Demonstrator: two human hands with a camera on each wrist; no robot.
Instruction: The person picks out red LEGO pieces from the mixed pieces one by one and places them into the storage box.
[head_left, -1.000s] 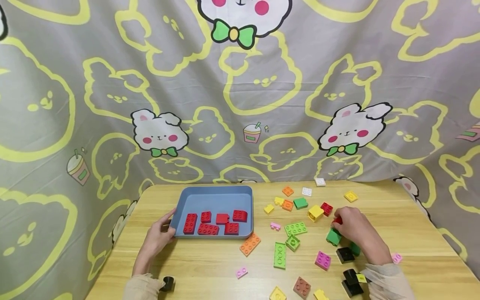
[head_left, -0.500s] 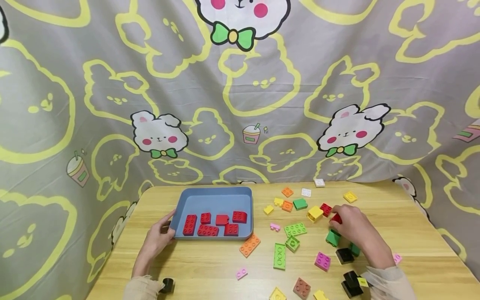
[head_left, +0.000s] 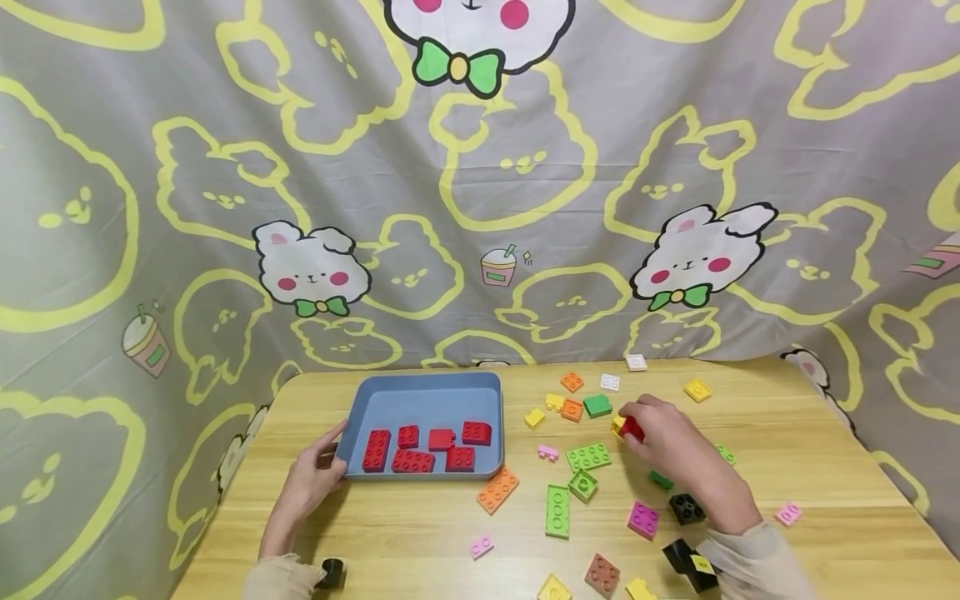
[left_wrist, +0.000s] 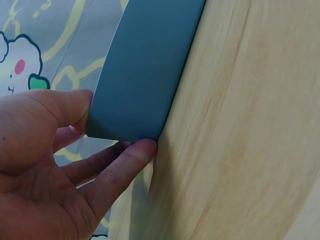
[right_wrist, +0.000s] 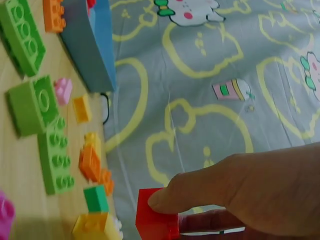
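Note:
At the left, my left hand (head_left: 309, 477) holds the near-left corner of a shallow blue tray (head_left: 420, 403). In the left wrist view its thumb is at the tray's rim (left_wrist: 132, 75) and a fingertip lies at the bottom corner. Several red toy bricks (head_left: 377, 451) lie in the front half of the tray. My right hand (head_left: 669, 440) pinches a red toy brick (right_wrist: 151, 216) between thumb and fingers. In the head view that brick overlaps a yellow brick (head_left: 617, 426); the right wrist view puts the yellow brick (right_wrist: 93, 227) beside it.
Loose bricks are scattered right of the tray: light green ones (head_left: 557, 510), an orange one (head_left: 498, 490), a magenta one (head_left: 643, 519), a brown one (head_left: 602, 575) and a black one (head_left: 687, 508). White bricks (head_left: 610, 382) lie near the patterned curtain (head_left: 495, 325) behind the table.
My right hand has moved left and slightly away with the red brick, from above a green brick to the yellow one. My left hand has stayed at the tray.

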